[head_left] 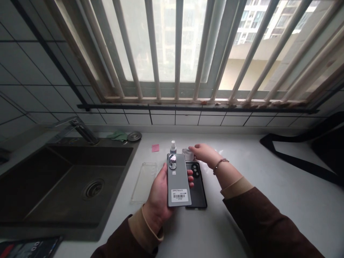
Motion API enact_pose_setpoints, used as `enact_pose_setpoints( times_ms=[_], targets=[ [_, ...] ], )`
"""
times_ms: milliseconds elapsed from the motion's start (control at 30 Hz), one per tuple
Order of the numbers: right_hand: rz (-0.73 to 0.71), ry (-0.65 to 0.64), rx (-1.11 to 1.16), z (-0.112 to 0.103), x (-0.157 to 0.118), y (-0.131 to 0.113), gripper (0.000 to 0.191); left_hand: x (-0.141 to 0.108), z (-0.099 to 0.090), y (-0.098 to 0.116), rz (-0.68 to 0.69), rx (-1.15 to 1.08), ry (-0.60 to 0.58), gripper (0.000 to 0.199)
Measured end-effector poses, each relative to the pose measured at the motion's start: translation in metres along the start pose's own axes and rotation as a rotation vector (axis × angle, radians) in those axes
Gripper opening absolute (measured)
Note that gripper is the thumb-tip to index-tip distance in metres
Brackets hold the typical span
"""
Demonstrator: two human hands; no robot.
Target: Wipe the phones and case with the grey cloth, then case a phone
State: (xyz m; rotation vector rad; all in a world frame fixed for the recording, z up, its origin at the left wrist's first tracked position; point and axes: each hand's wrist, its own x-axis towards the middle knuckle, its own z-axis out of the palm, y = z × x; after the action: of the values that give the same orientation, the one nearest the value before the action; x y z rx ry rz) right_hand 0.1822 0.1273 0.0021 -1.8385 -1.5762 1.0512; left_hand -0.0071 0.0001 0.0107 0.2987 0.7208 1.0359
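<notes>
OPPO Reno phone (178,179) with barcode label (179,195), clasped in fingers (190,178) of left hand (158,202); right hand (205,153) open, empty, near black case (200,190).

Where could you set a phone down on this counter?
Bare counter lies right of the right hand, up to the black strap, and below the black phone case. Crowded around that case, the spray bottle and pink note.

left sleeve (120,240): dark brown, heavy-looking fabric with a matt surface, ending short of the wrist
left cuff (142,225): tan knit layer showing past the brown sleeve, close-fitting at the wrist
right sleeve (268,224): the same dark brown, wide along the forearm
right cuff (236,187): matching tan knit, with a soft, folded-looking edge
bracelet (220,165): thin, brownish metallic chain or cord on the right wrist, beside the bare right hand (205,154)
left hand (159,197): bare
</notes>
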Motion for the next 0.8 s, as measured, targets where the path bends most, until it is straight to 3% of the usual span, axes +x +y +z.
enact_pose_setpoints(
  times_ms=[200,367,400,467,500,567,667,800],
  targets=[
    [-0.011,0.064,-0.262,-0.021,-0.005,-0.012,0.031,-0.001,0.001,0.000,0.001,-0.001,0.005,0.064],
    [-0.120,0.132,-0.226,-0.027,-0.046,-0.006,0.034,-0.001,0.001,-0.002,0.028,0.039,0.028,0.062],
    [-0.142,0.106,-0.169,-0.025,-0.059,-0.003,0.036,-0.001,0.000,-0.003,0.036,0.047,0.051,0.061],
    [-0.197,-0.073,0.193,-0.017,-0.085,0.001,0.040,-0.001,-0.002,-0.005,0.053,0.041,0.092,0.057],
    [-0.212,-0.177,0.324,-0.012,-0.097,0.002,0.040,-0.001,-0.003,-0.006,0.065,0.029,0.087,0.055],
    [-0.228,-0.260,0.471,0.000,-0.118,0.003,0.041,0.000,-0.004,-0.009,0.114,0.012,0.029,0.049],
    [-0.235,-0.307,0.513,0.014,-0.138,0.001,0.048,0.001,-0.006,-0.012,0.225,0.085,-0.060,0.047],
    [-0.241,-0.312,0.428,0.023,-0.146,-0.001,0.058,0.003,-0.009,-0.017,0.295,0.189,-0.080,0.082]
  ],
)
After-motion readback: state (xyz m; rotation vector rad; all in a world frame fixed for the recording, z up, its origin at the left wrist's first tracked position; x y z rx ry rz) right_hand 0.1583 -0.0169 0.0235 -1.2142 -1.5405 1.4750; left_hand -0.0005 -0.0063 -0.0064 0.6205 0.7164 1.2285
